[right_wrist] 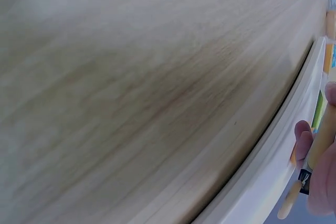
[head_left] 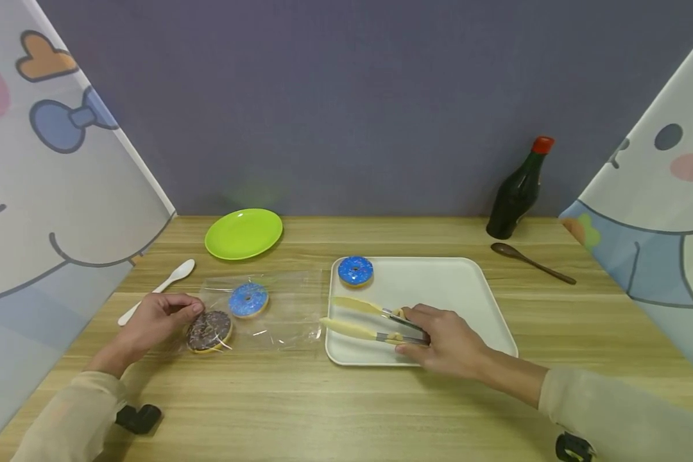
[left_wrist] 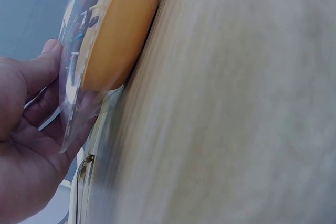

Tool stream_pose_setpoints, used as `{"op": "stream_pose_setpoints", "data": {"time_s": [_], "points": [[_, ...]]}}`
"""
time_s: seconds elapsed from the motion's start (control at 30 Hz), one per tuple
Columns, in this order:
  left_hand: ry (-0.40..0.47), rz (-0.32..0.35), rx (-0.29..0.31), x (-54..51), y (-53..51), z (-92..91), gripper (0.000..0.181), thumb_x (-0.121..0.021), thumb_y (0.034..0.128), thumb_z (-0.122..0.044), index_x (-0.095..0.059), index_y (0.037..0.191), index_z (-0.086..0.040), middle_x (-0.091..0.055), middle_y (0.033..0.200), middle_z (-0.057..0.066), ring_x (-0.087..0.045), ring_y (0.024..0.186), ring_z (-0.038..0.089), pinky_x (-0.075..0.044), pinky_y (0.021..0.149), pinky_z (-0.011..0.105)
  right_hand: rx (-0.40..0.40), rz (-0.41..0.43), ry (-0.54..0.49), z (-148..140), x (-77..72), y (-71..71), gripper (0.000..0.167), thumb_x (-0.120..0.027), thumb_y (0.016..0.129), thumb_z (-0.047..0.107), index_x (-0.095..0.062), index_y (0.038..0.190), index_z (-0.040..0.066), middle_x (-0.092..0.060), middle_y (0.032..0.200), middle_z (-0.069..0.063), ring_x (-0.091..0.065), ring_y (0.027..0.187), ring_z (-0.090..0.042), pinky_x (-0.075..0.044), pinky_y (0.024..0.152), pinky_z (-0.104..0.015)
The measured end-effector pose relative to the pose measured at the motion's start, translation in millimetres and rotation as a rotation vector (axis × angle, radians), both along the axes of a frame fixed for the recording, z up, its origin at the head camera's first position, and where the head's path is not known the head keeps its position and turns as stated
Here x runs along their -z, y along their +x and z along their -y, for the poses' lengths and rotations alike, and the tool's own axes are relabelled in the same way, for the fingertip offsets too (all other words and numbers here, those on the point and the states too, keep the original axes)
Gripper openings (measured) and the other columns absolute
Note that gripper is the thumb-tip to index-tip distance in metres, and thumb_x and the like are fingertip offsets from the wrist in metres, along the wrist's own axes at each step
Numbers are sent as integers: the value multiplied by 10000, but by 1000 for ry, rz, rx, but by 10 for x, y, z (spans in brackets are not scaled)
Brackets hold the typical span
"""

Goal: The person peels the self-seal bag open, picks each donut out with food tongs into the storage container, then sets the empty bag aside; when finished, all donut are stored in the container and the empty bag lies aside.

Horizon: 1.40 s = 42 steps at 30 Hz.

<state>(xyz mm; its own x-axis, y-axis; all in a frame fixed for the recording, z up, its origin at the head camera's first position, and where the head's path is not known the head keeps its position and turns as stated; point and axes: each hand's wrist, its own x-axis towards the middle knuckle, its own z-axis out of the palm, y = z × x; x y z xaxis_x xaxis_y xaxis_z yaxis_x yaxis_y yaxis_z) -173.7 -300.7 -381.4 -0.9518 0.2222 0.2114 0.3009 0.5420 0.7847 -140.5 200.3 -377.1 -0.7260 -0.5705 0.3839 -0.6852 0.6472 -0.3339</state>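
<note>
The left hand (head_left: 158, 324) pinches the left end of a clear plastic bag (head_left: 294, 301) lying on the table. Inside the bag are a chocolate donut (head_left: 210, 331), close to the fingertips, and a blue donut (head_left: 248, 299). In the left wrist view the hand (left_wrist: 31, 124) holds the film beside the donut's orange underside (left_wrist: 121, 35). Over the white tray (head_left: 439, 282), the right hand (head_left: 447, 340) grips tongs (head_left: 352, 329) whose yellow tips stand apart, with nothing between them, pointing at the bag. Another blue donut (head_left: 355, 271) sits in the tray's back left corner.
A green plate (head_left: 244, 234) lies at the back left, with a white spoon (head_left: 176, 274) in front of it, partly behind the left hand. At the back right a dark bottle (head_left: 516, 192) with a red cap stands near a brown wooden spoon (head_left: 531, 261).
</note>
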Motion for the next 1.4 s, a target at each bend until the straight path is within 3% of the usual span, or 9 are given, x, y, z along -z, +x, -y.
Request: {"op": "stream_pose_setpoints", "data": {"time_s": [0.37, 0.6, 1.0, 1.4], "points": [[-11, -1, -6, 2, 1, -2, 161, -624, 912, -33, -680, 955, 111, -688, 896, -56, -611, 803, 7, -500, 676, 158, -19, -15, 45, 274, -24, -93, 462, -760, 785, 332, -625, 1117, 39, -626, 947, 18, -446, 602, -23, -427, 543, -207], [3, 9, 2, 16, -24, -11, 166, -618, 915, -27, -670, 957, 124, -683, 896, -70, -614, 801, 13, -504, 676, 163, 11, -9, 106, 456, -64, -160, 462, -747, 781, 365, -628, 1116, 71, -625, 955, 25, -553, 715, -91, -506, 628, -293], [17, -32, 33, 35, -49, 26, 120, -619, 899, 22, -672, 937, 122, -689, 894, -37, -612, 798, 9, -496, 672, 148, 37, 26, 173, 748, -106, -285, 518, -725, 799, 408, -608, 1178, 75, -628, 1047, -29, -620, 808, -169, -530, 645, -370], [23, 4, 20, 6, -12, 10, 140, -622, 906, -7, -670, 932, 122, -682, 898, -75, -615, 801, 14, -501, 676, 161, 23, 86, 213, 1017, -80, -372, 603, -689, 816, 455, -573, 1247, 49, -588, 1193, -96, -626, 935, -241, -535, 716, -398]]}}
